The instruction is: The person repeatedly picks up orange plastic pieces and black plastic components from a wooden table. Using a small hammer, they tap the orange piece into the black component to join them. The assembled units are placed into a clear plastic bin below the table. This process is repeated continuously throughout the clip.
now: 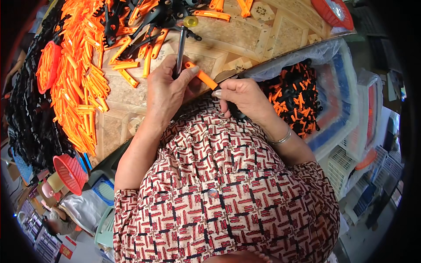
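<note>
Between my two hands an orange plastic handle slants down to the right. My left hand is closed, its thumb and fingers pinching the upper end. A dark, slim rod also stands up out of this hand, near a yellow translucent knob; whether the two are joined I cannot tell. My right hand is closed at the handle's lower end, pinching a black plastic utensil that meets the handle there. Most of that black piece is hidden behind the fingers.
Loose orange handles are heaped at the table's left, beside black parts and a red basket. Black utensil pieces lie at the far side. A plastic-lined bin of orange-and-black pieces stands right. Another red basket sits far right.
</note>
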`<state>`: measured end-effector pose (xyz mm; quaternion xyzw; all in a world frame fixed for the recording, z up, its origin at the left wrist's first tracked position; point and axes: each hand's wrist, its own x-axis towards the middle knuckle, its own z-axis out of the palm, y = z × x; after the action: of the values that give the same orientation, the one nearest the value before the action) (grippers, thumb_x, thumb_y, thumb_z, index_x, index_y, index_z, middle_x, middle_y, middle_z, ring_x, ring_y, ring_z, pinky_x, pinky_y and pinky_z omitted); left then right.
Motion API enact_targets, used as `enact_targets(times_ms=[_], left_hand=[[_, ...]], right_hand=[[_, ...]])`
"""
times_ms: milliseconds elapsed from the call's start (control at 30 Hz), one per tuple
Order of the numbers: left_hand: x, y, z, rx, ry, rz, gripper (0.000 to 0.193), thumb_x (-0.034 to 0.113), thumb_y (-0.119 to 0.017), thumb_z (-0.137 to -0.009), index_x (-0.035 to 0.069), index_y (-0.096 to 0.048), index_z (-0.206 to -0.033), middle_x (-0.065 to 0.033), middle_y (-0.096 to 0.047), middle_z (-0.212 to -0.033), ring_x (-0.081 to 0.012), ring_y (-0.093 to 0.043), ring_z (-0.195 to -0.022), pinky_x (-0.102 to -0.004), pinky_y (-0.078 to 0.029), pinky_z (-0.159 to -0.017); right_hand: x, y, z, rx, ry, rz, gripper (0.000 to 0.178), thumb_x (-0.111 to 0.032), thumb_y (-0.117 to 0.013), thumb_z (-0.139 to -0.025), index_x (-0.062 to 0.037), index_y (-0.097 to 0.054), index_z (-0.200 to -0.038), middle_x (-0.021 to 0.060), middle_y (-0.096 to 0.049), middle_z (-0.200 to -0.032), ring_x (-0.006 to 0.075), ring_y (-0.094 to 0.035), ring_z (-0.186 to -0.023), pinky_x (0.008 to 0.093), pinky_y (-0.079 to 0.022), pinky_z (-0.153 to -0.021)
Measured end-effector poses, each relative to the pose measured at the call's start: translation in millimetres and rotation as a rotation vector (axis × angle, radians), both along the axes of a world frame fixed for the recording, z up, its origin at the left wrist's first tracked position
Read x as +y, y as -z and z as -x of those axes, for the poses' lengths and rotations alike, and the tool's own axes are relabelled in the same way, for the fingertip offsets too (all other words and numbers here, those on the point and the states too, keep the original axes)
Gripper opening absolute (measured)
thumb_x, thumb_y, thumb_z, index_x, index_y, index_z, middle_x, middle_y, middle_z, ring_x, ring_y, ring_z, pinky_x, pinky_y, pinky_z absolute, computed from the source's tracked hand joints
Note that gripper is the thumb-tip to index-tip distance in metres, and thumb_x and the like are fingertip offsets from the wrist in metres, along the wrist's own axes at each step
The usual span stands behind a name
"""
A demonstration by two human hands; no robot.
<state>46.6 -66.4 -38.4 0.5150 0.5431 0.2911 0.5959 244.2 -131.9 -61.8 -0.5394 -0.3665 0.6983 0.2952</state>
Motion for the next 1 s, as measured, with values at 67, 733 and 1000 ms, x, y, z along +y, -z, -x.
enact_targets(times_ms=[67, 733, 1000], left_hand=[[-0.4, -0.9, 1.4, 0.03, -0.001, -0.003, 0.014, 0.014, -0.07, -0.096, 0.002, -0.063, -0.097, -0.0014, -0.066, -0.072, -0.0052, -0.059, -0.058, -0.0204, -0.045, -0.05], [-21.3, -14.1, 57.7, -0.202, -0.027, -0.117, 0.038, 0.011, -0.064, -0.099, 0.006, -0.06, -0.137, -0.003, -0.066, -0.086, -0.0077, -0.058, -0.067, -0.0229, -0.047, -0.06], [-52.2, -15.4, 75.7, 0.618, 0.307, -0.668, 0.047, 0.001, -0.069, -0.092, 0.015, -0.064, -0.136, -0.0084, -0.061, -0.083, -0.0124, -0.052, -0.066, -0.0283, -0.046, -0.063]], right_hand=[[-0.3, -0.2, -0.3, -0.021, -0.012, 0.003, 0.023, -0.017, -0.062, -0.101, 0.0004, -0.069, -0.087, 0.0039, -0.067, -0.068, 0.0094, -0.062, -0.057, 0.0229, -0.05, -0.055], [6.5, -7.5, 8.2, -0.123, 0.032, 0.107, 0.035, -0.027, -0.059, -0.103, 0.0005, -0.065, -0.082, 0.0075, -0.065, -0.06, 0.0142, -0.06, -0.048, 0.0258, -0.049, -0.047], [3.6, -10.6, 8.1, -0.005, 0.035, 0.107, 0.03, -0.025, -0.059, -0.103, 0.0018, -0.066, -0.09, 0.0091, -0.067, -0.065, 0.0146, -0.062, -0.052, 0.0256, -0.05, -0.051]])
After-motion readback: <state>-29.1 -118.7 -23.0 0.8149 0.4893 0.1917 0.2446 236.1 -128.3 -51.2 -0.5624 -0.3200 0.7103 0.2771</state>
